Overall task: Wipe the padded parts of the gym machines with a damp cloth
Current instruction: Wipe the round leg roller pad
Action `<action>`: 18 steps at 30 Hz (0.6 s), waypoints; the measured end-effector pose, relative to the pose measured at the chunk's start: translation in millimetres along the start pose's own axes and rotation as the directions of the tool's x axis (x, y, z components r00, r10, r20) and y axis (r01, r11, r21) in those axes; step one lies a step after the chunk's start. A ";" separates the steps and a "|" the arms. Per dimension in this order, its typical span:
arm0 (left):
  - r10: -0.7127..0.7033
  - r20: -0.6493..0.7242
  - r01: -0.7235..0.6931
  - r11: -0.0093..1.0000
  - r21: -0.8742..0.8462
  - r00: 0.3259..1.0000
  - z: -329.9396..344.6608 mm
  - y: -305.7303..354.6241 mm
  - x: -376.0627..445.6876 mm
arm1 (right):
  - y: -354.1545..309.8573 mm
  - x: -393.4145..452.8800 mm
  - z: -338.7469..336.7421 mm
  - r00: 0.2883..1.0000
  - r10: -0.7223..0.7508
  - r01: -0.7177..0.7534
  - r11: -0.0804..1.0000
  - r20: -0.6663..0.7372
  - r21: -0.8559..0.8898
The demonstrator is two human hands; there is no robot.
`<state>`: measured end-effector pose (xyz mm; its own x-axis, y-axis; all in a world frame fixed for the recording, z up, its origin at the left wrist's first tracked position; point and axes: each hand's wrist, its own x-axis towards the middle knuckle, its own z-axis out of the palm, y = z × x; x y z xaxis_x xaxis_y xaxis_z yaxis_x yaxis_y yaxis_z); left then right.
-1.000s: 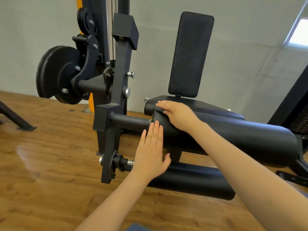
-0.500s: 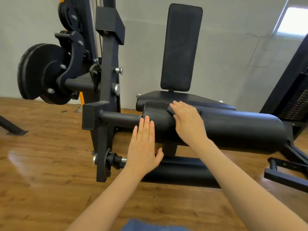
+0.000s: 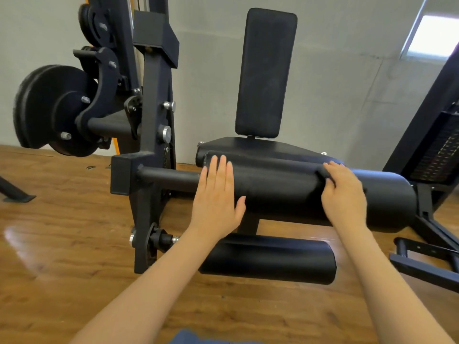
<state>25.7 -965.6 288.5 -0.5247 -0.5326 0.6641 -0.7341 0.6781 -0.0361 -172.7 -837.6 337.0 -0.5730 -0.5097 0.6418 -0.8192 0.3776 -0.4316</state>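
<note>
The person's left hand (image 3: 216, 194) lies flat against the near end of the upper roller pad (image 3: 285, 187), fingers straight and together, thumb spread to the side, gripping nothing. The right hand (image 3: 344, 192) rests on top of the same pad toward 3 o'clock, its fingers curled over a dark cloth (image 3: 324, 173) that shows only as a small fold at the fingertips; black cloth on black padding makes its full extent hard to tell.

The lower roller pad (image 3: 268, 260) sits toward 6 o'clock of the upper one, the seat (image 3: 260, 146) just behind it at 12 o'clock, and the upright back pad (image 3: 267, 70) stands above the seat. A weight plate (image 3: 49, 110) hangs at 9 o'clock on the frame (image 3: 156, 120).

The likely trouble is the roller turning on its bar under the wiping pressure, so the cloth skates and leaves the underside unwiped; the flat left hand seems to be there to steady it. The cloth could also bunch under the fingers and miss strips, and a wet pad could drip on the wooden floor (image 3: 62, 219).
</note>
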 end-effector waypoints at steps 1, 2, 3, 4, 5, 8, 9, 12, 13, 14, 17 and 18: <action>0.002 -0.001 -0.002 1.000 -0.015 1.000 0.7 1.8 4.5 | -5.6 1.4 4.3 0.999 0.016 -0.017 1.000 -0.039 -0.021; 0.002 -0.003 -0.002 1.000 -0.025 1.000 1.8 3.0 7.0 | -14.5 3.7 8.3 0.997 0.022 -0.025 0.998 -0.068 -0.053; 0.003 -0.006 -0.003 1.000 -0.029 1.000 3.4 3.4 7.8 | -25.5 6.2 12.5 0.997 0.009 -0.015 0.996 -0.072 -0.088; 0.006 -0.012 -0.006 0.999 -0.032 1.000 5.3 3.1 7.7 | -38.3 8.8 16.7 0.998 -0.025 0.018 0.994 -0.056 -0.110; 0.010 -0.017 -0.011 0.999 -0.035 1.000 6.9 2.8 7.1 | -52.2 10.1 22.1 0.997 -0.071 0.068 0.991 -0.027 -0.115; 0.016 -0.011 -0.016 0.999 -0.038 1.000 10.1 1.7 5.4 | -89.4 4.6 46.1 0.967 -0.247 0.253 0.960 0.063 -0.118; 0.016 -0.011 -0.017 0.999 -0.037 1.000 11.0 1.1 5.2 | -95.5 0.7 53.2 0.950 -0.301 0.309 0.945 0.080 -0.107; 0.022 -0.035 -0.024 0.998 -0.051 0.999 12.7 0.0 5.0 | -82.6 -2.9 49.1 0.926 -0.357 0.365 0.929 0.124 -0.058; 0.022 -0.046 -0.025 0.998 -0.060 0.999 13.0 -0.2 4.6 | -71.6 -3.0 41.2 0.929 -0.349 0.357 0.933 0.120 -0.052; 0.019 -0.055 -0.023 0.997 -0.069 0.998 13.4 0.0 4.2 | -58.5 -3.6 32.4 0.938 -0.332 0.338 0.940 0.098 -0.050; 0.002 -0.073 -0.008 0.996 -0.086 0.997 15.0 2.0 3.7 | -15.7 -8.7 12.8 0.975 -0.220 0.220 0.975 -0.012 -0.036; -0.003 -0.077 -0.004 0.996 -0.088 0.997 15.8 2.5 3.1 | -4.2 -13.1 8.6 0.986 -0.163 0.163 0.986 -0.024 -0.031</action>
<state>15.4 -973.6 278.6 -0.4880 -0.4937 0.7198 -0.6910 0.7224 0.0270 -161.9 -839.1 324.9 -0.4307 -0.5458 0.7188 -0.9004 0.3134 -0.3017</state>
